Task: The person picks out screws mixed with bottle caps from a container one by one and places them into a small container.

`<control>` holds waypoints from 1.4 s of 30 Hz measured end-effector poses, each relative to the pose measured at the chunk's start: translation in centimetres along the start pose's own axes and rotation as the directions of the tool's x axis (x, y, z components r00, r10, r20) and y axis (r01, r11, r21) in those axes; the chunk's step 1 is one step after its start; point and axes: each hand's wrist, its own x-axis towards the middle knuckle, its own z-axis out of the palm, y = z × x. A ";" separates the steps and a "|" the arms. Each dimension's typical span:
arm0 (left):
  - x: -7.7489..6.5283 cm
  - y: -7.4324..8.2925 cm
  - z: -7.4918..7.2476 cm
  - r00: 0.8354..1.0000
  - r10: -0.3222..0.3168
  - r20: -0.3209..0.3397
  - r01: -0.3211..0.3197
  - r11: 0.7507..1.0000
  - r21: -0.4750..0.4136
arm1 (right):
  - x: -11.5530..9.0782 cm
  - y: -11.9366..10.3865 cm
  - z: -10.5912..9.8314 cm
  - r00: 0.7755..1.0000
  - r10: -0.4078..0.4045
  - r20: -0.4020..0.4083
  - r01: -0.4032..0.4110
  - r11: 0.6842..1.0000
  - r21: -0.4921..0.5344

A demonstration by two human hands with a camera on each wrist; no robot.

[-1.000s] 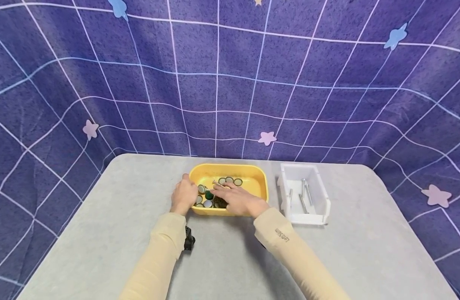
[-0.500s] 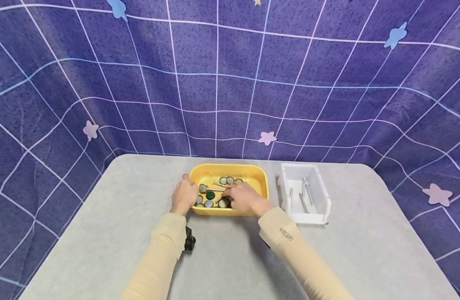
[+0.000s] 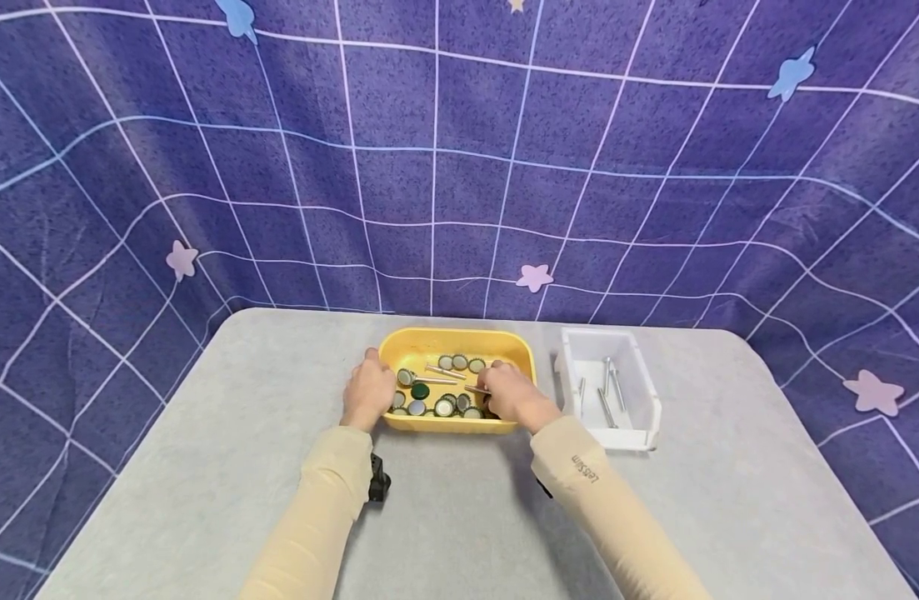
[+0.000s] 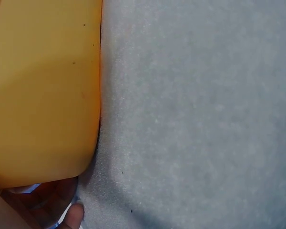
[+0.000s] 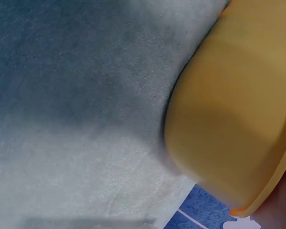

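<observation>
In the head view a yellow tray point(image 3: 459, 334) holds loose bottle caps point(image 3: 445, 407) and several long metal bolts point(image 3: 435, 381). My left hand point(image 3: 369, 390) grips the tray's left end; in the left wrist view its fingers point(image 4: 74, 215) show below the tray's corner. Inside the tray's right part, my right hand point(image 3: 510, 392) reaches down with curled fingers. A bolt point(image 3: 476, 389) sticks out to the left from its fingertips, apparently pinched. The right wrist view shows mostly the tray's outer wall point(image 5: 229, 114), with the hand cut off at the edge.
A white bin point(image 3: 648, 437) with several long bolts point(image 3: 607, 407) stands to the right of the tray. Both stand on a grey table point(image 3: 736, 467). Behind and at the sides hangs a purple cloth point(image 3: 459, 183) with a grid pattern.
My right hand has moved right inside the tray, curling its fingers, and a bolt has come along at its fingertips. More caps are uncovered. The left hand has stayed put.
</observation>
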 end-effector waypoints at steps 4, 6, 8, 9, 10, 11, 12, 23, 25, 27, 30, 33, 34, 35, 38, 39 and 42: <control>-0.1 0.0 0.0 1.000 0.004 -0.010 -0.003 1.000 0.008 | -0.1 0.0 0.1 0.999 -0.018 -0.045 0.016 0.999 -0.027; -0.1 0.0 0.0 1.000 0.005 -0.009 -0.005 1.000 0.009 | -0.2 0.0 0.0 0.998 -0.019 -0.056 0.016 0.999 -0.041; -0.1 0.0 0.0 1.000 0.002 -0.009 -0.002 1.000 0.006 | -0.3 -0.1 0.0 0.997 -0.014 -0.071 0.010 0.998 -0.054; -0.1 0.1 0.0 1.000 0.002 -0.007 -0.002 1.000 0.005 | -0.3 -0.1 0.0 0.997 -0.010 -0.080 0.005 0.998 -0.060; -0.1 0.1 0.0 1.000 0.002 -0.005 -0.002 1.000 0.003 | -0.4 -0.1 -0.1 0.996 -0.004 -0.087 -0.002 0.998 -0.063; -0.1 0.1 0.0 1.000 0.001 -0.003 -0.001 1.000 0.002 | -0.4 -0.1 -0.1 0.995 0.003 -0.095 -0.010 0.998 -0.064; -0.1 0.1 0.0 1.000 -0.001 -0.001 0.001 1.000 -0.001 | -0.4 0.0 -0.1 0.995 0.007 -0.104 -0.014 0.998 -0.066; -0.2 0.1 0.1 1.000 -0.003 0.008 0.003 1.000 0.005 | -0.9 0.2 -0.6 0.988 0.006 -0.157 0.013 0.992 0.124; -0.2 0.1 0.0 1.000 -0.002 0.009 0.002 1.000 0.004 | -1.0 0.2 -0.9 0.988 0.010 -0.151 0.019 0.982 0.188; -0.2 0.1 0.0 1.000 -0.002 0.012 0.002 1.000 0.005 | -1.1 0.2 -1.1 0.989 0.004 -0.147 0.031 0.971 0.237; -0.2 0.2 -0.1 1.000 -0.004 0.015 0.004 1.000 0.000 | -1.2 0.5 -1.3 0.988 -0.014 -0.153 0.053 0.965 0.258; -0.2 0.2 0.0 1.000 -0.006 0.016 0.006 1.000 -0.001 | -1.3 0.7 -1.4 0.986 -0.028 -0.163 0.073 0.957 0.279; -0.2 0.2 0.0 1.000 -0.007 0.017 0.008 1.000 -0.002 | -1.4 0.9 -1.5 0.985 -0.034 -0.168 0.081 0.955 0.284; -0.1 0.2 0.0 1.000 -0.008 0.017 0.008 1.000 0.000 | -1.4 1.0 -1.6 0.984 -0.041 -0.172 0.091 0.952 0.291; -0.1 0.1 0.0 1.000 -0.009 0.016 0.009 1.000 0.002 | -1.5 1.3 -2.0 0.981 -0.070 -0.179 0.125 0.939 0.321; 0.0 0.1 0.0 1.000 -0.009 0.016 0.009 1.000 0.002 | -1.5 1.4 -2.2 0.982 -0.075 -0.174 0.131 0.932 0.338; 0.0 0.1 -0.1 1.000 -0.011 0.015 0.011 1.000 0.005 | -1.5 1.6 -2.9 0.985 -0.072 -0.156 0.126 0.922 0.367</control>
